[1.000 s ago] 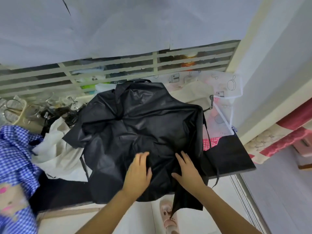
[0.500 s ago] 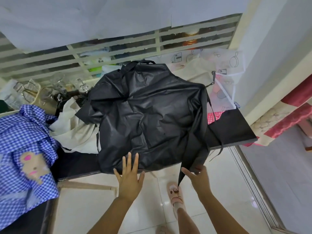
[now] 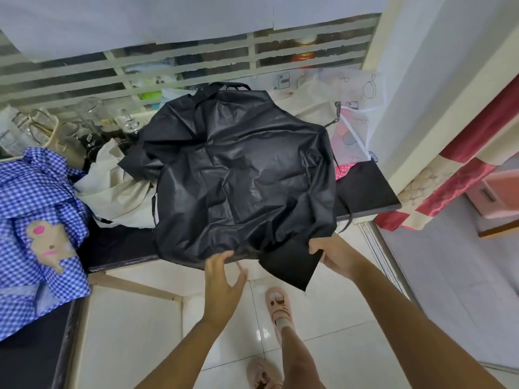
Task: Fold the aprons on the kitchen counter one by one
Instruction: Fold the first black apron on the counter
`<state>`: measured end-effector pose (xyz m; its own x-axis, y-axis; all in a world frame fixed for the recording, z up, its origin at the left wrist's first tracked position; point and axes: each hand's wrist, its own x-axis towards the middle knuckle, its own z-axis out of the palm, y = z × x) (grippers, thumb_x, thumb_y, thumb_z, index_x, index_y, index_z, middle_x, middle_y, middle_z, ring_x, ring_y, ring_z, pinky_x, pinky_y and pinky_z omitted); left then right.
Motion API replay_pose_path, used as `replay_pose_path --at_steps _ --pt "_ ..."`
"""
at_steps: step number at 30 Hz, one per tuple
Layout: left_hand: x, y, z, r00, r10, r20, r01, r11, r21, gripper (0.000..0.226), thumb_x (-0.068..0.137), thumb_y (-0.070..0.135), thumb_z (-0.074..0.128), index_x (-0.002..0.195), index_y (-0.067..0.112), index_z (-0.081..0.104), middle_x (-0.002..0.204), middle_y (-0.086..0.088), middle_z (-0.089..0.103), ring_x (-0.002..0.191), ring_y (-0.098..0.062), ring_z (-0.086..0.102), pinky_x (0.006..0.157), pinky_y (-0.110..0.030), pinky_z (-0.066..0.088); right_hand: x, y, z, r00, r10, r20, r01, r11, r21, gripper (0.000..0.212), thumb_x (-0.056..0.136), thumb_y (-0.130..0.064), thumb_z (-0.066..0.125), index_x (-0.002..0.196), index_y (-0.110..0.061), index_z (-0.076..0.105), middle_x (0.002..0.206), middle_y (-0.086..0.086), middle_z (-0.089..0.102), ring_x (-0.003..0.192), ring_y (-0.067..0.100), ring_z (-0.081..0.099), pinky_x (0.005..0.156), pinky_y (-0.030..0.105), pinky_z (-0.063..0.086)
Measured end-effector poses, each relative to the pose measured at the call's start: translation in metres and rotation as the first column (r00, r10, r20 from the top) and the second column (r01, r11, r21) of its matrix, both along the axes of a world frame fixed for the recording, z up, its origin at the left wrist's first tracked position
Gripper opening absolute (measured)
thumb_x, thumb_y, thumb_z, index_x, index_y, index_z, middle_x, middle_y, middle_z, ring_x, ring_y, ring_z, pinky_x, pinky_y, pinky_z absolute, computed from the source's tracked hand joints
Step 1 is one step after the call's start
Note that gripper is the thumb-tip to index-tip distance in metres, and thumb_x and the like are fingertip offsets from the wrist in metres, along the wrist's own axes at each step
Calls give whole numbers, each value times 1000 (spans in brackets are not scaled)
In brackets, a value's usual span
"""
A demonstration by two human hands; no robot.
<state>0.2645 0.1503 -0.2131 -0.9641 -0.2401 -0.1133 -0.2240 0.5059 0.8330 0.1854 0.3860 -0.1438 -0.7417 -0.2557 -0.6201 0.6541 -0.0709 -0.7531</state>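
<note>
A crumpled black apron (image 3: 241, 175) lies spread over the dark kitchen counter (image 3: 365, 189), its neck loop at the far side. Its lower hem hangs over the counter's front edge. My left hand (image 3: 222, 273) reaches the hem at its left part, fingers lightly curled under the cloth edge. My right hand (image 3: 334, 252) grips the hanging lower right corner of the black apron, thumb on top.
A blue checked apron (image 3: 36, 220) with a bear patch lies at the left. A cream apron (image 3: 118, 189) and a printed white apron (image 3: 351, 113) lie beneath and beside the black one. Glassware (image 3: 90, 122) stands at the back left. A white wall (image 3: 438, 94) bounds the right.
Both hands slid off the top of the black apron toward me to its front hem. The right hand has taken hold of the hanging corner and lifted it.
</note>
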Motion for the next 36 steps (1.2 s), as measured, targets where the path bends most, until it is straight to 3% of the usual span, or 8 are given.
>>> replay_pose_path --at_steps 2,5,8,17,22,25,30,36 --pt "-1 18 8 919 166 358 -307 870 385 7 93 28 60 96 24 55 103 -2 57 104 -27 58 80 -23 48 -4 5 28 999 -44 12 45 994 -97 11 64 9 54 71 2 60 79 13 63 83 27 61 78 31 52" --pt "-12 32 7 648 -14 762 -702 378 604 54 86 54 61 108 6 52 107 -14 53 97 -30 56 85 -43 48 -2 12 57 998 19 65 -11 993 -120 20 71 13 54 87 12 67 94 22 69 94 37 64 88 41 53" --pt "-19 52 -1 610 -156 777 -772 102 627 67 85 63 55 109 0 53 112 -23 50 102 -39 51 97 -55 40 10 16 70 989 115 94 -104 988 -117 57 60 7 62 115 18 55 117 24 63 109 39 60 101 46 45" --pt "2 15 -29 582 204 787 -741 -267 617 33 100 17 45 68 13 43 38 2 45 33 -7 48 38 -16 46 37 65 63 940 -340 36 339 940 35 9 62 1 50 59 -7 53 59 5 52 51 19 54 51 22 45" --pt "22 -1 -35 509 32 860 -816 -300 494 24 99 24 51 87 4 50 76 -11 53 65 -21 61 62 -29 56 59 66 46 915 -387 115 376 921 102 3 75 -4 54 75 -8 54 58 7 58 52 18 59 51 21 49" --pt "21 30 -23 468 -135 873 -878 -180 443 44 91 38 60 107 0 46 115 -23 48 117 -36 49 100 -48 41 62 39 58 938 -314 145 322 946 -32 8 83 -12 59 79 -6 63 70 8 69 60 21 67 62 28 55" --pt "10 65 -9 480 -180 859 -850 146 506 68 81 35 70 135 9 39 142 -17 40 127 -38 40 107 -50 37 56 7 77 966 -238 105 245 967 -66 17 82 -18 68 88 -5 75 82 11 74 70 22 72 65 34 60" --pt "12 59 -36 469 69 880 -869 -143 474 55 80 35 74 126 18 50 116 3 58 116 -8 54 99 -24 46 50 12 84 969 -235 76 239 971 -34 34 85 -7 60 53 -6 71 62 11 69 52 20 68 45 24 53"
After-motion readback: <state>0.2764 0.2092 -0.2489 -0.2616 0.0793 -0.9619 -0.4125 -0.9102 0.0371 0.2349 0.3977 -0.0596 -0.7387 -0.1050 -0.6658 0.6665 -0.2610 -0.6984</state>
